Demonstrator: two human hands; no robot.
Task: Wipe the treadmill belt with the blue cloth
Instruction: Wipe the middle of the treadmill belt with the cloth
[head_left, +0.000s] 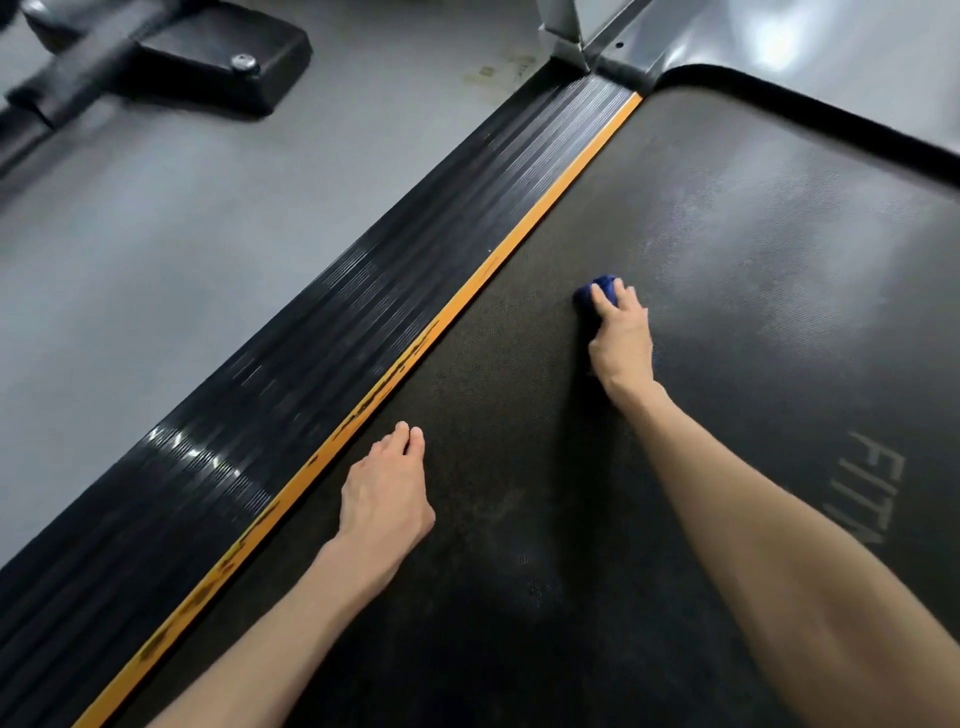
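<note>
- Right hand (621, 338) clenches the bunched blue cloth (597, 292) against the mid treadmill belt (753, 312)
- Left hand (387, 491) rests open, empty, near the orange strip (519, 239)
- Risk: the small wad likely skips the dusty patches

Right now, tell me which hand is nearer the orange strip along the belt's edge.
Left. The left hand rests on the belt just beside the orange strip; the right hand is farther in, pressing the blue cloth.

bunched blue cloth (602, 292) lies on dark textured treadmill belt (727, 270).

Dim, overhead glare (top right), blurred corners
</note>
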